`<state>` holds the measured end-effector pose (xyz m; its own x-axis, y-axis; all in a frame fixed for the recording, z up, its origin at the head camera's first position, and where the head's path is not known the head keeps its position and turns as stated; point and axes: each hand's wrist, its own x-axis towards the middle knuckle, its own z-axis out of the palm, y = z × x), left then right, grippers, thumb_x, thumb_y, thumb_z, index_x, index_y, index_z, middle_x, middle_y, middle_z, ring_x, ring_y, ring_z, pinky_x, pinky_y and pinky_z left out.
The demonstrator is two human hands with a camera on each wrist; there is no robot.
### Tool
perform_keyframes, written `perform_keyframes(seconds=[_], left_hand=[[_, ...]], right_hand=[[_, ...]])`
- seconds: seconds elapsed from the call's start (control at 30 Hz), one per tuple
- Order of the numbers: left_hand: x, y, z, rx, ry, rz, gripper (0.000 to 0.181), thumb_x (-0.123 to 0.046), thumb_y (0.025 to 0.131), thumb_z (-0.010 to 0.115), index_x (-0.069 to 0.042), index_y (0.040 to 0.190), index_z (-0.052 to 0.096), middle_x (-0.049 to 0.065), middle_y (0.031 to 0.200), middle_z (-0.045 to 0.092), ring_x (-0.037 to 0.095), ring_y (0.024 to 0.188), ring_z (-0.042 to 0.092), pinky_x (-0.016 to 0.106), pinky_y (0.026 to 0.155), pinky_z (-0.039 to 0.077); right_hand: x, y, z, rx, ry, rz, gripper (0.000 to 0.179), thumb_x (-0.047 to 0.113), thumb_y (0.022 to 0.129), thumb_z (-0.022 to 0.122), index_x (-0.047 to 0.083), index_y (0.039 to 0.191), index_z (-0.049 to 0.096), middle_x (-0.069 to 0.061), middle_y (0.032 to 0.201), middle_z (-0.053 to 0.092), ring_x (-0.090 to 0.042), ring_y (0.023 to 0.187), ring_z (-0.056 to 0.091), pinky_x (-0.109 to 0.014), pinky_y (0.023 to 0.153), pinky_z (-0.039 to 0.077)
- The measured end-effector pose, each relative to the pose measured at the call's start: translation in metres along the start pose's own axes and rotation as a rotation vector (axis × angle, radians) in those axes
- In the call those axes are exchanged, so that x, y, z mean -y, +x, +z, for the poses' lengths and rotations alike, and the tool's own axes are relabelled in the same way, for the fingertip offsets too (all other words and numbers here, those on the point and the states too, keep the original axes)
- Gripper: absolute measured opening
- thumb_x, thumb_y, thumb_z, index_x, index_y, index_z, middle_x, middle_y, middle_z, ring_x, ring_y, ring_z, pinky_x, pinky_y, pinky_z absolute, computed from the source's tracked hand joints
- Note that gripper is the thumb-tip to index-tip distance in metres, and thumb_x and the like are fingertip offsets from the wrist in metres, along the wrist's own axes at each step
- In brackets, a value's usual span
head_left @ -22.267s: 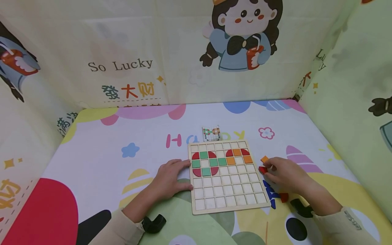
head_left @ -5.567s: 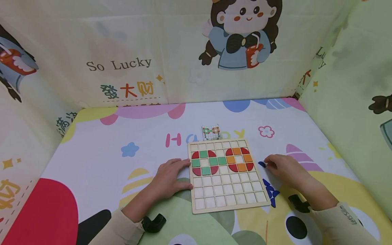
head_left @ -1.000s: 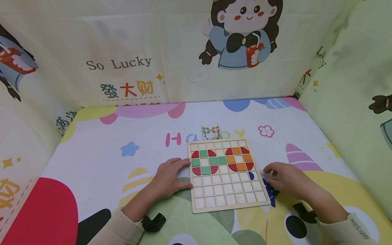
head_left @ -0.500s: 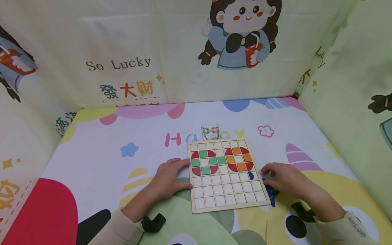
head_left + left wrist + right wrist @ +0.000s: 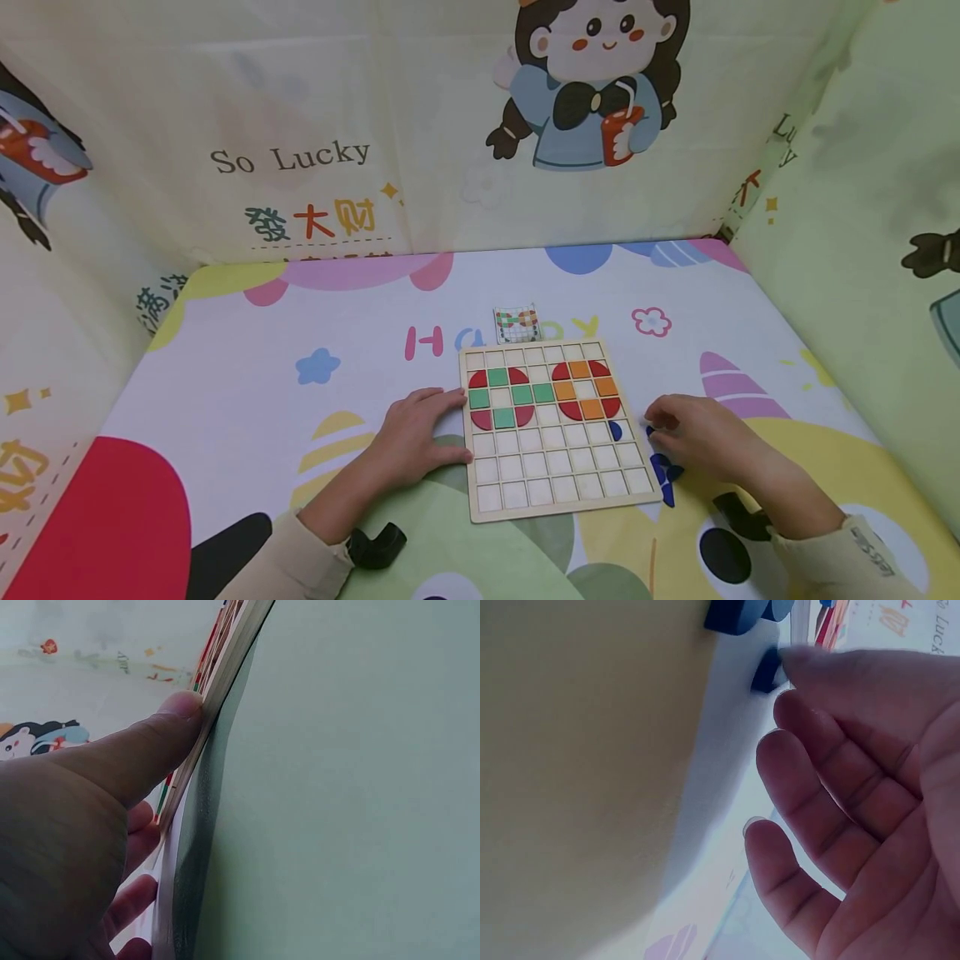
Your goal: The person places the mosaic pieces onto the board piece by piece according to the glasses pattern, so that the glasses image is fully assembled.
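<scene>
A wooden grid board lies on the table. Red quarter-round tiles with green squares fill cells at upper left; orange squares with red ones form a ring at upper right. One blue quarter-round tile sits in a cell below that ring. My left hand rests against the board's left edge, thumb and fingers extended along it. Right of the board, my right hand pinches another blue tile between thumb and fingertip, its outer part showing. Several loose blue tiles lie just below that hand.
A small pattern card lies behind the board's far edge, printed with a similar coloured design. The table bears a printed cloth, and patterned curtains stand at the back and both sides.
My right hand has reached to the loose blue tiles, then drawn slightly back and up with one pinched. Over the longer span, the orange-and-red ring was filled and one blue tile placed. Left hand stays put.
</scene>
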<state>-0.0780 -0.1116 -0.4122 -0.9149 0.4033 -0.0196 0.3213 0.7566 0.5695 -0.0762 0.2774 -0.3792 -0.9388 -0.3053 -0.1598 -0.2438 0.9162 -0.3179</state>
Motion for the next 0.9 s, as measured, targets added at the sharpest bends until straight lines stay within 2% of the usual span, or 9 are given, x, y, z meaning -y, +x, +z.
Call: perform_keyframes(seconds=[0.3, 0.6, 0.9], left_hand=[[0.0006, -0.0002, 0.0004, 0.000, -0.003, 0.003, 0.074, -0.041, 0.077, 0.086, -0.013, 0.141, 0.058, 0.000, 0.142, 0.055, 0.031, 0.136, 0.040, 0.057, 0.105, 0.032], [0.0016, -0.0008, -0.0003, -0.006, -0.002, 0.016, 0.074, -0.040, 0.078, 0.086, -0.013, 0.140, 0.058, 0.000, 0.142, 0.056, 0.031, 0.135, 0.041, 0.057, 0.106, 0.032], [0.0004, -0.0006, -0.0008, 0.003, -0.008, 0.004, 0.073, -0.040, 0.078, 0.086, -0.013, 0.140, 0.059, 0.001, 0.143, 0.055, 0.031, 0.136, 0.040, 0.057, 0.106, 0.032]], right_hand=[[-0.0023, 0.0033, 0.0020, -0.039, -0.014, -0.039, 0.017, 0.005, 0.085, 0.076, 0.006, 0.101, 0.071, -0.001, 0.091, 0.067, -0.019, 0.077, 0.056, -0.044, 0.076, 0.056], [-0.0001, 0.0032, 0.0036, -0.081, -0.042, -0.059, 0.019, 0.003, 0.085, 0.075, 0.005, 0.103, 0.072, -0.004, 0.096, 0.070, -0.023, 0.083, 0.062, -0.048, 0.081, 0.056], [0.0029, 0.0067, 0.0040, -0.045, -0.039, -0.054, 0.024, 0.006, 0.085, 0.077, 0.003, 0.108, 0.071, -0.008, 0.101, 0.070, -0.028, 0.091, 0.065, -0.051, 0.085, 0.054]])
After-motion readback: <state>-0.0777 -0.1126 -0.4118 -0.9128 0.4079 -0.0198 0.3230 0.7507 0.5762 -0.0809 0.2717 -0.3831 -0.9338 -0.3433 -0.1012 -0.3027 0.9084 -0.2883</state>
